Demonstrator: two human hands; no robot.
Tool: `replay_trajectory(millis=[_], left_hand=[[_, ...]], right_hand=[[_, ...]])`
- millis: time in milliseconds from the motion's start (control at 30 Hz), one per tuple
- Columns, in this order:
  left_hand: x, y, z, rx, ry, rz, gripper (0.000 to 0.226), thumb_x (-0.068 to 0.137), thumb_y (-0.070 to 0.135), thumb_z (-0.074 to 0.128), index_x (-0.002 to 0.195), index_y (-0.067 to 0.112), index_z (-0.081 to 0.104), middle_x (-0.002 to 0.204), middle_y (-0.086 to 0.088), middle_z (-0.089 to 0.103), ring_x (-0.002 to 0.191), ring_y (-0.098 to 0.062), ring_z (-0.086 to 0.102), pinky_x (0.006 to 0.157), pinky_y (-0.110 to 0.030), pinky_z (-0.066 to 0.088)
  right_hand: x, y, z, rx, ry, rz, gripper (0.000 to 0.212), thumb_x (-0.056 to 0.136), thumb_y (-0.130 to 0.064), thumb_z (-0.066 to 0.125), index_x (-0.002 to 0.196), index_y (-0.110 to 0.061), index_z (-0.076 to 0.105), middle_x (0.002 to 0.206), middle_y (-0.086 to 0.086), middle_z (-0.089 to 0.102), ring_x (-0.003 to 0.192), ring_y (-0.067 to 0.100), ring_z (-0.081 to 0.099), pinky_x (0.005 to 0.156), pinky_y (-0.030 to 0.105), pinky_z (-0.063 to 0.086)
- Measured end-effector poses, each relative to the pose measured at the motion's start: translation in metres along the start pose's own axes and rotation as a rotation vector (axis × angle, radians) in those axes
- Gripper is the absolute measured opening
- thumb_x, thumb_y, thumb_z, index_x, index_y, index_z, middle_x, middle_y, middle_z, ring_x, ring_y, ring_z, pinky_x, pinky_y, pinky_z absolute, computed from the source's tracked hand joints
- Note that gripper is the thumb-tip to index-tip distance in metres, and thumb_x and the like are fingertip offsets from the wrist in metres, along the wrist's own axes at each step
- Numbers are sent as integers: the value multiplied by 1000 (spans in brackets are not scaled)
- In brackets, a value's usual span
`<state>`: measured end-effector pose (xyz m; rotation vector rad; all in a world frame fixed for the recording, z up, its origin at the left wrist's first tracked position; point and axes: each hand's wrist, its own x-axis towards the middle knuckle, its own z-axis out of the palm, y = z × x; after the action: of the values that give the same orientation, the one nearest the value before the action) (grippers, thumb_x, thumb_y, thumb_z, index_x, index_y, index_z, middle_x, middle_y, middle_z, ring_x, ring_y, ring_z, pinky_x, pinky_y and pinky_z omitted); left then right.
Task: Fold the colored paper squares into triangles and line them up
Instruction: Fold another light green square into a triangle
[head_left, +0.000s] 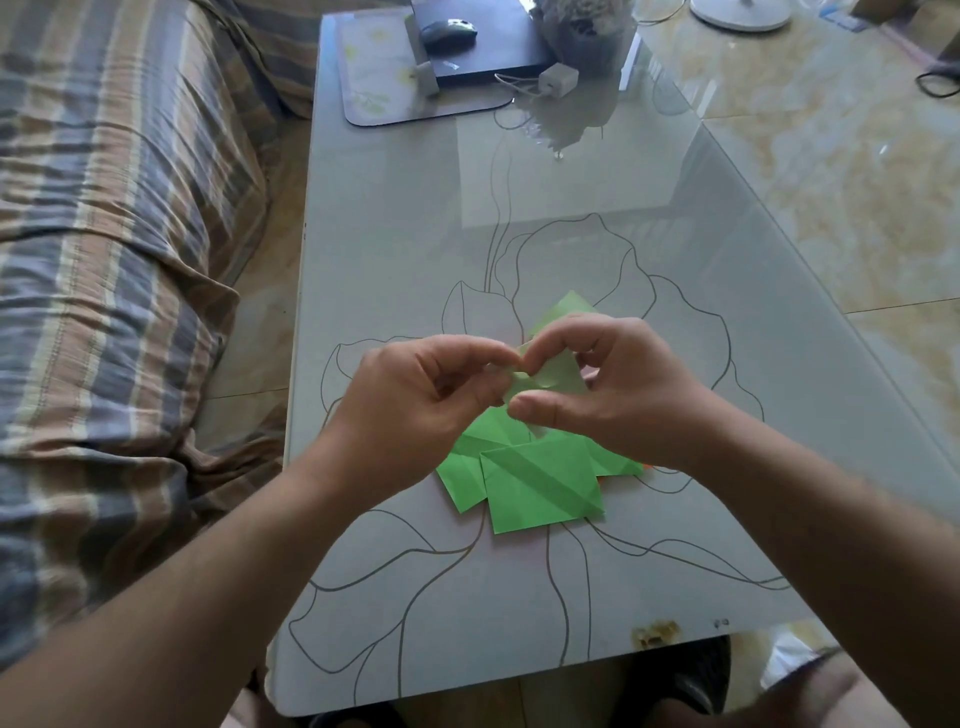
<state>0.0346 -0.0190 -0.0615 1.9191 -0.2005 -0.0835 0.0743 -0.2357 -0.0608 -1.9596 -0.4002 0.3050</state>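
A small pale green paper piece (553, 375) is held above the table between both hands. My left hand (415, 410) pinches its left edge with thumb and fingers. My right hand (618, 395) pinches its right side, thumb underneath. Below the hands lies a loose pile of bright green paper squares (540, 483) with crease lines, overlapping one another. Another green corner (569, 306) pokes out beyond my right hand. A sliver of orange paper (649, 467) shows at the pile's right edge.
The glass table (415, 234) has a line-drawn flower pattern. At its far end sit a mouse pad (384, 88), a dark laptop with a mouse (449, 32), a charger (558, 80) and a plant. A striped sofa (114, 260) runs along the left.
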Motion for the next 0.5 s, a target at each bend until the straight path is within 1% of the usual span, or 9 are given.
replay_trajectory(millis=[33,67,100,167,233,333,367,433,500], left_hand=[[-1,0,2,-23,8,-14,26,94,30,75,119,25,74,100,2,80,91,-24,77,84,-50,62],[-1,0,4,-54,22,-32,30,93,30,76,122,24,72,101,2,80,92,-22,78,86,-49,62],[-2,1,5,-81,39,-49,32,92,29,76,123,23,72,101,1,80,93,-21,78,87,-47,62],[-1,1,7,-130,53,-83,29,92,24,77,121,22,73,99,-1,80,91,-22,78,87,-45,62],[-1,2,10,-209,56,-124,27,92,16,75,119,18,74,99,-2,80,88,-22,78,85,-41,63],[0,5,11,-306,65,-158,33,84,17,76,117,16,73,100,-3,81,89,-23,78,82,-34,62],[-1,6,12,-324,65,-158,35,82,18,77,116,16,73,100,-4,80,90,-23,78,82,-32,62],[-1,7,13,-342,68,-157,34,82,12,78,115,16,73,100,-4,81,91,-21,78,82,-29,61],[0,7,15,-350,91,-166,30,87,5,76,116,13,74,99,-5,81,90,-24,78,81,-31,62]], right_hand=[[1,1,1,-45,17,-31,34,67,-56,87,90,-34,75,92,-3,73,87,23,72,76,52,59],[2,2,2,-65,31,-57,33,67,-59,83,88,-35,74,93,-4,73,88,23,71,77,51,57],[2,3,3,-58,44,-76,30,70,-58,82,87,-34,74,92,-4,73,87,22,70,77,51,56],[2,4,2,16,51,-80,22,78,-46,85,84,-27,75,89,-2,74,84,22,71,78,53,56],[1,3,1,122,24,-37,17,83,-34,87,85,-20,77,87,4,76,82,24,72,79,57,57],[-1,0,0,211,18,17,17,84,-32,81,88,-16,79,90,16,76,86,43,72,78,63,58],[-1,-2,0,239,29,35,14,86,-29,79,87,-15,79,90,18,76,87,45,71,78,63,57],[-1,-3,0,294,50,66,9,90,-19,79,86,-11,79,89,23,75,80,43,72,78,60,58],[0,-3,0,336,66,99,10,92,-14,77,90,-5,78,90,26,74,75,33,70,75,54,58]])
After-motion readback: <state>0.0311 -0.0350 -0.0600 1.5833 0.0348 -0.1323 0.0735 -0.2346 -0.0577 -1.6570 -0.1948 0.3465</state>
